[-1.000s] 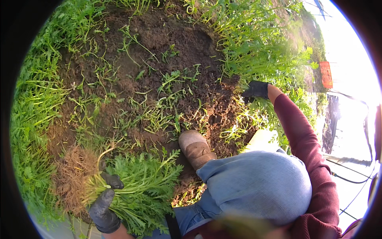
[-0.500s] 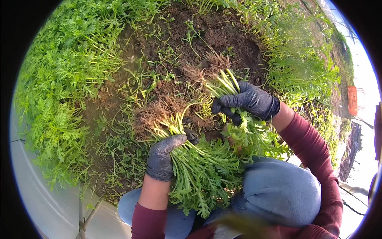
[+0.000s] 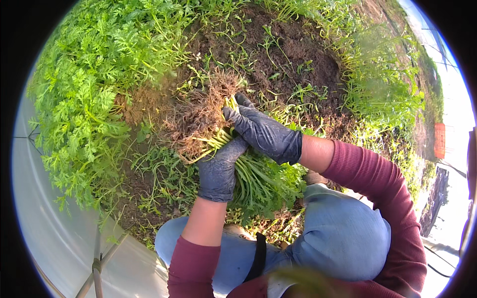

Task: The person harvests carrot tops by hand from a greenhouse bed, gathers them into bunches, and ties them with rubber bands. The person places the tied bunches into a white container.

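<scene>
Bunch of pulled leafy plants (image 3: 248, 174) sits gathered in both gloved hands near the middle of the scene, roots pointing far and left, leaves trailing near toward the blue-clad knees (image 3: 343, 238). The left hand (image 3: 218, 169) has its grip wrapped around the pale stems from below, and the right hand (image 3: 263, 131) closes over them from the far side, fingers (image 3: 238, 116) pressed just beside the clump of tangled roots and soil (image 3: 198, 119). Judging by this, the pulling of this handful looks done: the roots are out of the ground and the stems are lined up together. What seems left is cleaning the root clump, which carries plenty of brown earth, and setting the bunch aside. A patch of bare dark soil (image 3: 298, 54) lies beyond the hands with only scattered sprigs on it, so that stretch appears largely cleared. Dense green growth (image 3: 94, 84) stands unpulled on the left, and a thinner strip (image 3: 377, 84) on the far right
</scene>
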`<state>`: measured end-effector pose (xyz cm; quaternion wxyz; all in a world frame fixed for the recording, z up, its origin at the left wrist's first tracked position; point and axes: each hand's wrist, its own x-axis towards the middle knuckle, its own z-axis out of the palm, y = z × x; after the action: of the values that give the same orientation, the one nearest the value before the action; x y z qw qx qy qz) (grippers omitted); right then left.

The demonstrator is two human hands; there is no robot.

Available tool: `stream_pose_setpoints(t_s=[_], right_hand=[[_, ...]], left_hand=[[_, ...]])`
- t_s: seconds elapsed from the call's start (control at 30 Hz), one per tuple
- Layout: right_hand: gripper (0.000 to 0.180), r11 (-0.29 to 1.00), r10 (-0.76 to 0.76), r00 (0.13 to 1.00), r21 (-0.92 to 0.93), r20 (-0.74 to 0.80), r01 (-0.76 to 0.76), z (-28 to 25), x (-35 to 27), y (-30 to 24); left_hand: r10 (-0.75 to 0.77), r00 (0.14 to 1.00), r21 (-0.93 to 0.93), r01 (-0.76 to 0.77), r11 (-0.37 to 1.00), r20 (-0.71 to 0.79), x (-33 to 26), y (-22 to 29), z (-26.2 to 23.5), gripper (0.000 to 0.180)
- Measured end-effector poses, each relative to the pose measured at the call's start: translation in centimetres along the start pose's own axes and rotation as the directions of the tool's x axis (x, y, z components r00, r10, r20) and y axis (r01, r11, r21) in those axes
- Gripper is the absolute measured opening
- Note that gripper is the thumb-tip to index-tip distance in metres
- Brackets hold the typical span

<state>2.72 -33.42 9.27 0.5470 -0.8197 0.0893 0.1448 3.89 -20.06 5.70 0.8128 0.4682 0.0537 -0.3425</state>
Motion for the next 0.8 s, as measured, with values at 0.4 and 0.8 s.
stream_pose_setpoints(t_s=[0.4,0.8], right_hand=[[0.117,0.996,0.082,0.936,0.006,0.342,-0.09,1.1,1.9,-5.2],[0.051,0.802,-0.177,0.864,0.578,0.471,-0.15,0.4,0.1,-3.3]], left_hand=[[-0.034,0.991,-0.151,0.015,0.988,-0.128,-1.8,6.5,-3.2,0.025],[0.04,0.966,0.243,-0.105,0.964,0.255,-2.1,7.4,-5.1,0.043]])
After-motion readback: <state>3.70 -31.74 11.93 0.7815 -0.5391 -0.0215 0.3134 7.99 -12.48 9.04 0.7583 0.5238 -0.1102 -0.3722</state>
